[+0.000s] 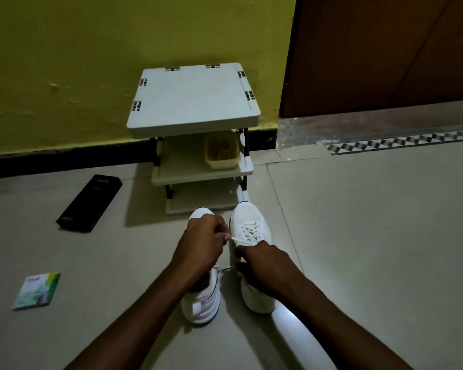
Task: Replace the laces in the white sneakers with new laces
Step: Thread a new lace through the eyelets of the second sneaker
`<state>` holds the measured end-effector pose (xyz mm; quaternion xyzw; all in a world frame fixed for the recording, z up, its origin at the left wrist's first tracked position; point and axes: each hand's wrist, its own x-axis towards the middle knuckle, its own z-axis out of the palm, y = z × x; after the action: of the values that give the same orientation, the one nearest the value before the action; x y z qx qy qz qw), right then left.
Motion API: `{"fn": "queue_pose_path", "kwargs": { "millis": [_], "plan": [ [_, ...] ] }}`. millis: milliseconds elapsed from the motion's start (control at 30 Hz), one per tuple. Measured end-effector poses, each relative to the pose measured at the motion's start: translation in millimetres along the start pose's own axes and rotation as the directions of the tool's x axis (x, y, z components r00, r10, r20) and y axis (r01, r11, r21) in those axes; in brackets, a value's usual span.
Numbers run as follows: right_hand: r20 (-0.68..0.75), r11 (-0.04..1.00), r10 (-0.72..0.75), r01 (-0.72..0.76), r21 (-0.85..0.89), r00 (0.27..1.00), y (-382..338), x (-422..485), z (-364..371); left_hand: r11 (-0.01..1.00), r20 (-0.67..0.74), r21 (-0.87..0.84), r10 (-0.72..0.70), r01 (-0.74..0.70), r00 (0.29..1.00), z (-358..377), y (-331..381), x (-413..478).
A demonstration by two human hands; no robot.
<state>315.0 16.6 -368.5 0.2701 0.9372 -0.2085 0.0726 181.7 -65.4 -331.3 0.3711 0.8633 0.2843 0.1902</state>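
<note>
We have two white mesh sneakers side by side on the tiled floor. The right-side sneaker [251, 220] is laced through its lower eyelets, with the top rows left to do. The left-side sneaker [202, 303] is mostly hidden under our arm, so it is perhaps unlaced. Our left hand [202, 241] pinches the one flat white lace [238, 239] and holds it taut. Our right hand [262, 265] curls at that shoe's collar; we cannot tell what it holds. One black carton [90, 202] and one green packet [36, 289] lie nearby.

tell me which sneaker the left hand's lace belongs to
The right sneaker, showing crossed laces: the lace pinched by the left hand runs to it. The other sneaker sits under that forearm.
</note>
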Motion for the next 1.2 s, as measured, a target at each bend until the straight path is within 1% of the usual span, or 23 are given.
{"fn": "queue_pose_path", "kwargs": {
  "millis": [133, 233, 333, 433, 500, 533, 633, 700, 767, 833, 900, 967, 1000, 1033, 1100, 1133, 1200],
  "plan": [
    [-0.136, 0.988, 0.108, -0.091, 0.127, 0.985, -4, 0, 9, 0.999, 0.028, -0.032, -0.035, 0.036, 0.999, 3, -4, -2],
    [-0.2, 0.963, 0.2, -0.154, 0.223, 0.959, -8, 0, 13, 0.994, 0.048, -0.081, -0.063, 0.067, 0.997, 5, -4, -4],
    [-0.262, 0.942, 0.238, -0.156, 0.298, 0.935, -9, -3, 11, 0.997, 0.038, -0.063, -0.036, 0.038, 0.999, 5, -5, -5],
    [-0.3, 0.908, 0.279, -0.148, 0.393, 0.912, -7, -7, 8, 0.995, 0.02, -0.097, -0.032, 0.034, 0.999, 8, -7, -2],
    [-0.342, 0.872, 0.318, -0.131, 0.472, 0.884, -3, -9, 4, 0.981, 0.009, -0.192, -0.02, 0.021, 1.0, 10, -5, 0],
    [-0.347, 0.846, 0.336, -0.12, 0.519, 0.875, 0, -10, 0, 0.956, 0.016, -0.291, -0.021, 0.025, 1.0, 11, -1, 1],
    [-0.319, 0.755, 0.313, -0.03, 0.655, 0.895, 8, -16, -17, 0.808, 0.079, -0.586, -0.013, 0.057, 0.997, 14, 10, 3],
    [-0.361, 0.749, 0.254, 0.053, 0.66, 0.897, 16, -22, -28, 0.736, 0.114, -0.673, 0.013, 0.068, 0.993, 20, 15, 5],
    [-0.432, 0.771, 0.208, 0.124, 0.625, 0.878, 25, -25, -34, 0.699, 0.147, -0.709, 0.014, 0.095, 0.989, 27, 15, 8],
    [-0.5, 0.805, 0.172, 0.171, 0.568, 0.849, 34, -26, -36, 0.688, 0.183, -0.716, 0.024, 0.117, 0.983, 34, 14, 9],
    [-0.581, 0.856, 0.135, 0.201, 0.476, 0.802, 41, -25, -38, 0.709, 0.231, -0.696, 0.07, 0.115, 0.971, 33, 15, 8],
    [-0.638, 0.882, 0.111, 0.219, 0.416, 0.762, 46, -22, -37, 0.744, 0.287, -0.664, 0.163, 0.074, 0.944, 30, 15, 7],
    [-0.654, 0.889, 0.102, 0.227, 0.399, 0.749, 48, -20, -35, 0.764, 0.302, -0.645, 0.217, 0.031, 0.928, 27, 15, 5],
    [-0.665, 0.894, 0.092, 0.233, 0.383, 0.741, 49, -18, -33, 0.784, 0.292, -0.62, 0.262, -0.027, 0.92, 26, 15, 5],
    [-0.676, 0.901, 0.074, 0.242, 0.361, 0.733, 52, -15, -29, 0.833, 0.213, -0.534, 0.296, -0.143, 0.931, 28, 14, 4],
    [-0.679, 0.9, 0.068, 0.249, 0.358, 0.731, 53, -13, -26, 0.859, 0.158, -0.48, 0.283, -0.177, 0.946, 30, 14, 4],
    [-0.685, 0.895, 0.06, 0.265, 0.359, 0.726, 55, -12, -23, 0.903, 0.045, -0.38, 0.233, -0.199, 0.971, 35, 15, 4]
  ]
}}
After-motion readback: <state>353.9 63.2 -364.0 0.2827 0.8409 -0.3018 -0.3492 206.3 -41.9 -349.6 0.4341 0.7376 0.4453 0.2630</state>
